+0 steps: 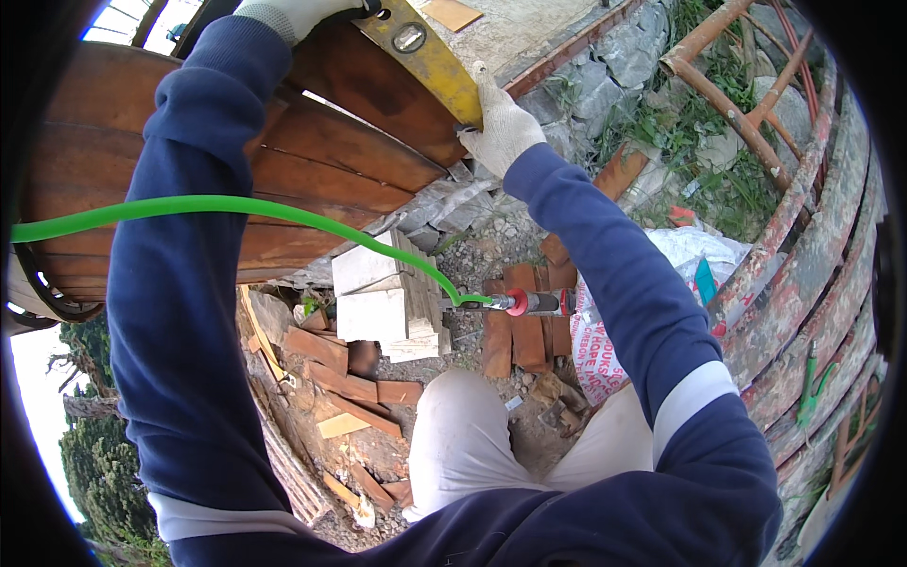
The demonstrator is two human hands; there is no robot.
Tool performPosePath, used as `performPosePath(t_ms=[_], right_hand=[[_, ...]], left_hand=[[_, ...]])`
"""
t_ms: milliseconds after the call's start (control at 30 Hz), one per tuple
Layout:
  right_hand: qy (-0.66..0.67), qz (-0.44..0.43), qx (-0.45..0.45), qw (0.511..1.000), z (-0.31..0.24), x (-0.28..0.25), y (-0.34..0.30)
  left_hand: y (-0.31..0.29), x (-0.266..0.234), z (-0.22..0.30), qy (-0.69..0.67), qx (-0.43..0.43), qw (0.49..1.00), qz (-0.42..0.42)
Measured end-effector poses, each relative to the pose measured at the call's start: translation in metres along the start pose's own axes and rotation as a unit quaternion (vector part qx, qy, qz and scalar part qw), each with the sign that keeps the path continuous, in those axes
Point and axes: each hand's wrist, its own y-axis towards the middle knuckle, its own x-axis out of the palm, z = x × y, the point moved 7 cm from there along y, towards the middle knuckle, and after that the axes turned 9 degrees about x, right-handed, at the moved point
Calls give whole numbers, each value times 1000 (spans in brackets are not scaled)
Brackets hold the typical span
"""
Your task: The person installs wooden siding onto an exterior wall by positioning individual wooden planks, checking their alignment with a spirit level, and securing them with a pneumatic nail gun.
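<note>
Right hand [503, 128] has one end of a yellow level [433, 64] pinched; left hand [291, 13] is half cropped, can't tell its grip.

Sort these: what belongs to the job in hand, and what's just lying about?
Likely the job: yellow level, right hand gripping its right end, left hand at its left end.

Seemingly lying about: pale blocks, reddish-brown pieces, white sack, green-handled tool.
</note>
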Motion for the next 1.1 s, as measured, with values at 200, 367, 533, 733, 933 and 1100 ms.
performPosePath(t_ms=[200,367,533,733,933,1100], right_hand=[[-2,9,3,1000,4,1,1],[1,25,-8,1000,3,-1,1],[14,21,6,1000,3,2,2],[-1,38,-6,999,9,6,4],[43,22,33,998,14,12,0],[60,51,24,997,13,10,0]], left_hand=[[-3,-3,8,14,-10,1000,15],[-4,-4,7,15,-18,999,31],[-5,-4,4,39,16,998,57],[-3,-2,7,22,16,998,50],[-4,-3,5,27,2,999,40],[-5,-4,9,12,18,998,52]])
